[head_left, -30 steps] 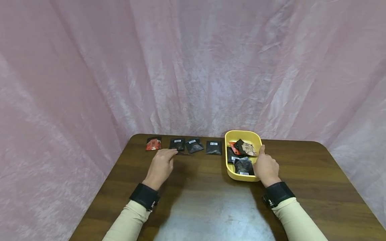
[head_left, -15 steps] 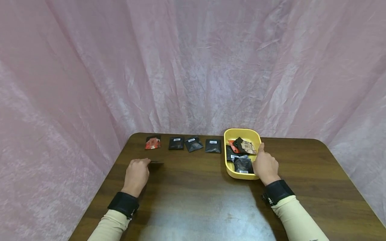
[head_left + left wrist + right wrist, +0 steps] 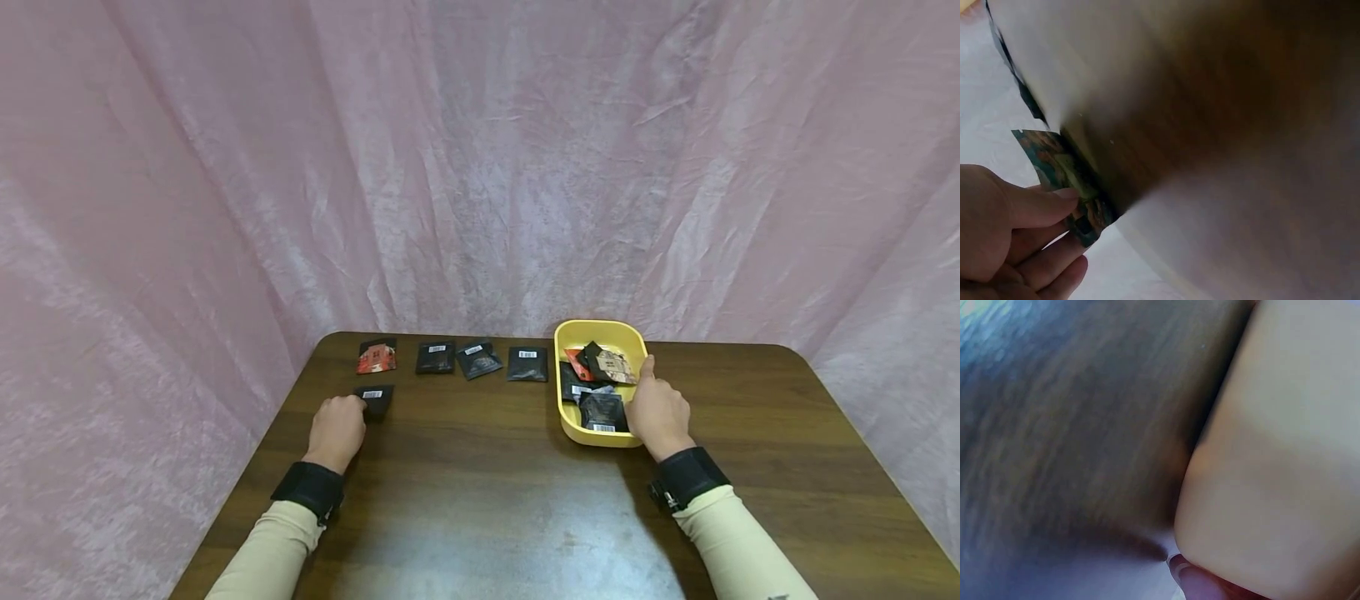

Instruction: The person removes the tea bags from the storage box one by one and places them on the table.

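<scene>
Progress looks partial across the table (image 3: 480, 492)! Along the far side, a red-and-black packet (image 3: 377, 357) lies at the left, then black packets (image 3: 435, 358) run on toward the right, all down in a row. Nearer, the left hand (image 3: 337, 432) has its grip pinched on a dark packet (image 3: 379, 402) just short of the row's left end, so that one isn't settled yet. Over right, the right hand (image 3: 660, 417) grips the yellow tub (image 3: 597, 438) by its right side; more packets (image 3: 603, 411) sit inside, likely what's left if they're being laid out.
</scene>
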Demonstrator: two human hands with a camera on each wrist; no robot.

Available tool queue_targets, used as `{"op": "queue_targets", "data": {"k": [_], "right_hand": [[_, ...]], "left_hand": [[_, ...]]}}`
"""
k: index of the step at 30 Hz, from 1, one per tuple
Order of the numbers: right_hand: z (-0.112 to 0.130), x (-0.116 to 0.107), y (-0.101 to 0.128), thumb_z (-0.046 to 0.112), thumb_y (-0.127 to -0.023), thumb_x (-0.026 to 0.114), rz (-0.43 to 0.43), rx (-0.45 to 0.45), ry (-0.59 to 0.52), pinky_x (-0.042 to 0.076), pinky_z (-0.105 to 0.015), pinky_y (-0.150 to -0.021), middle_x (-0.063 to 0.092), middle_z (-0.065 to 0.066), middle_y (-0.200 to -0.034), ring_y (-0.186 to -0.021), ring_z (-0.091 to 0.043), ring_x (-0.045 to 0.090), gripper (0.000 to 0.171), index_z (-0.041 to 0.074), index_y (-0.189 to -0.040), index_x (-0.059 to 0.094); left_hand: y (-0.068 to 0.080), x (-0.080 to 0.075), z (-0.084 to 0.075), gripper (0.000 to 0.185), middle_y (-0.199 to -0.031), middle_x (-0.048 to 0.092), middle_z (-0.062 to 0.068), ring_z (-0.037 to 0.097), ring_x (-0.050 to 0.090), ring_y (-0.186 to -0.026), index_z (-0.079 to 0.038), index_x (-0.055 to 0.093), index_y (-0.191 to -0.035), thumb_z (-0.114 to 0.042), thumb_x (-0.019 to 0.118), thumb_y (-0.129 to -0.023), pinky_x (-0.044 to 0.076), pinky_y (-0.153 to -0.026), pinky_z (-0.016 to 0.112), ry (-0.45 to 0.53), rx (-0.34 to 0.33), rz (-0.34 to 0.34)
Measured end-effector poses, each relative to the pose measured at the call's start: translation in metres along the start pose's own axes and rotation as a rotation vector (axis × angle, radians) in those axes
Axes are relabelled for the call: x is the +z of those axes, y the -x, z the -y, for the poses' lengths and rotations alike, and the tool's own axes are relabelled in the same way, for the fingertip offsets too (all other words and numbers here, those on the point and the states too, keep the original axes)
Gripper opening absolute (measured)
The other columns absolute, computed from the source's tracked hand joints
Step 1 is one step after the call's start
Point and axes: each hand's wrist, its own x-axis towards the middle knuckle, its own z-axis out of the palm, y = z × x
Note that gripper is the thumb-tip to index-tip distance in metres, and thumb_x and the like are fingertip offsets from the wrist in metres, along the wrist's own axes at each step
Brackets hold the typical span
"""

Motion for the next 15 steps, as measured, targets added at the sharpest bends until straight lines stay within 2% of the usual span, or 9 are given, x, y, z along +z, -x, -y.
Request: {"op": "queue_targets", "data": {"k": [5,15], "right_hand": [[0.000,0.001,-0.002,0.014,-0.093,0.064,-0.001,0.003,-0.005,0.056,-0.057,-0.067,0.070,-0.035,-0.109,-0.085,-0.051,0.071,0.092,-0.008,-0.167,0.014],[0.001,0.000,-0.001,0.016,-0.093,0.066,0.008,0.008,0.000,0.056,-0.056,-0.066,0.070,-0.035,-0.108,-0.085,-0.050,0.071,0.095,-0.008,-0.167,0.012]], "left_hand": [[-0.009,0.003,0.007,0.021,-0.091,0.079,0.026,0.043,0.074,-0.079,-0.001,0.083,-0.094,0.006,0.064,-0.089,0.060,-0.072,0.058,0.007,-0.004,0.060],[-0.013,-0.001,0.010,0.026,-0.106,0.079,0.029,0.048,0.076,-0.089,0.002,0.081,-0.110,0.004,0.068,-0.088,0.062,-0.080,0.060,0.043,-0.055,0.124]]}}
